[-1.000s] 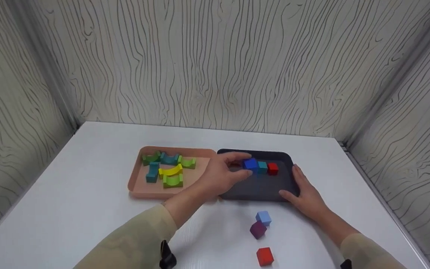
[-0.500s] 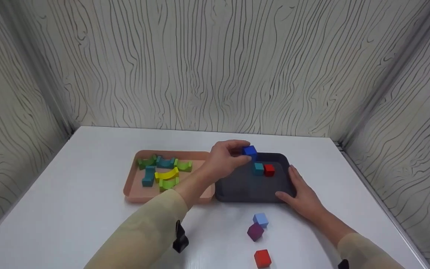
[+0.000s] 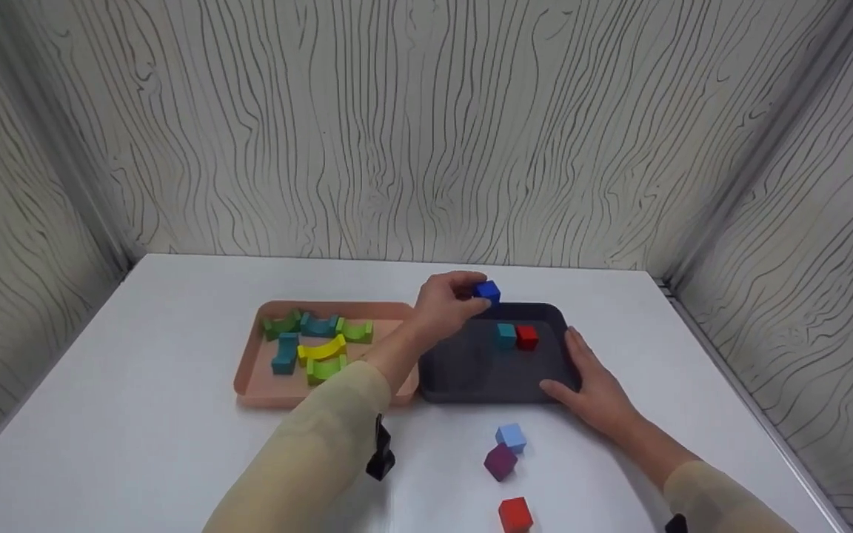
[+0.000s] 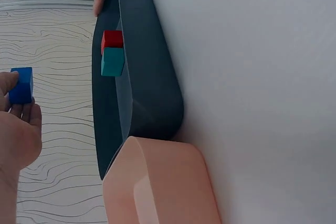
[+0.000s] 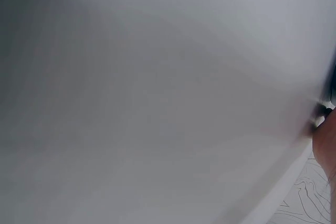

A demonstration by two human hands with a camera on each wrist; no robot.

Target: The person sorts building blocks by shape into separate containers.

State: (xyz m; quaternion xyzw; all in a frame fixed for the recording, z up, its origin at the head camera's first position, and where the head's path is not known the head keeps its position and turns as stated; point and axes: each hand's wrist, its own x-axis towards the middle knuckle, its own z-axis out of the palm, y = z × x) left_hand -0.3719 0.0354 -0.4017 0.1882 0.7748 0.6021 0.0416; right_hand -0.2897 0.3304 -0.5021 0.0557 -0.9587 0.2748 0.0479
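We pinch blue cube (image 3: 487,291) w/ left hand (image 3: 443,304) above dark tray (image 3: 463,370); right hand (image 3: 591,383), fingers flat, steadies rim. Teal cube (image 3: 505,334), red cube (image 3: 526,337) placed; 3 cubes remain on table (image 3: 138,414).

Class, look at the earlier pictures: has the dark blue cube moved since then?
Yes. The dark blue cube, pinched by the left hand, rose from beside the teal cube to above the dark tray's far rim.

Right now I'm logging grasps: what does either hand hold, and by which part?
The left hand pinches the blue cube by its sides, above the dark tray. The right hand holds nothing, resting on the tray's edge.
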